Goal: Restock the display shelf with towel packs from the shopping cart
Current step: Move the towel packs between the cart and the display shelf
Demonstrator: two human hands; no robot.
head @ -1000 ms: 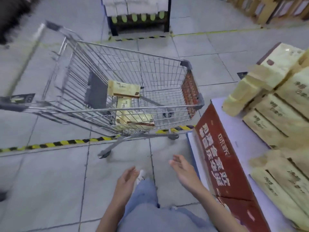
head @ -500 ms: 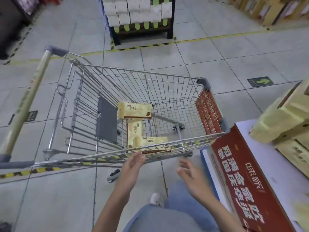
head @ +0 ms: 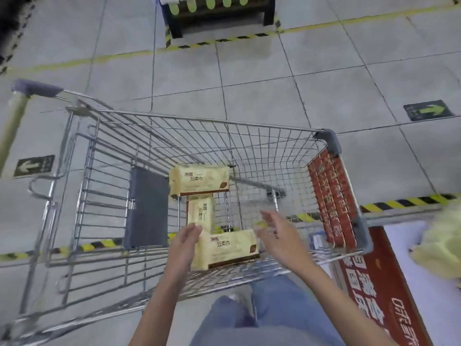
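Observation:
The wire shopping cart (head: pixel 199 119) stands in front of me with three cream towel packs in its basket. The nearest pack (head: pixel 227 248) lies by the near wall, a second pack (head: pixel 200 213) stands behind it, and a third (head: pixel 198 181) lies across the top. My left hand (head: pixel 185 243) is inside the basket, fingers apart, at the nearest pack's left end. My right hand (head: pixel 279 236) is open at its right end, holding nothing. Touch cannot be made out. The display shelf (head: pixel 379 278), with a red front panel, is at the lower right, with a yellow pack (head: pixel 441 243) on it.
The cart's handle (head: pixel 15 118) is at the far left and its red end panel (head: pixel 331 196) faces the shelf. Black and yellow floor tape (head: pixel 409 202) runs under the cart. Another display stand (head: pixel 219 16) stands on the grey tiles beyond.
I have stepped closer to the cart. Both hands rose from beside my legs, passed over the cart's near rim and now flank the nearest towel pack.

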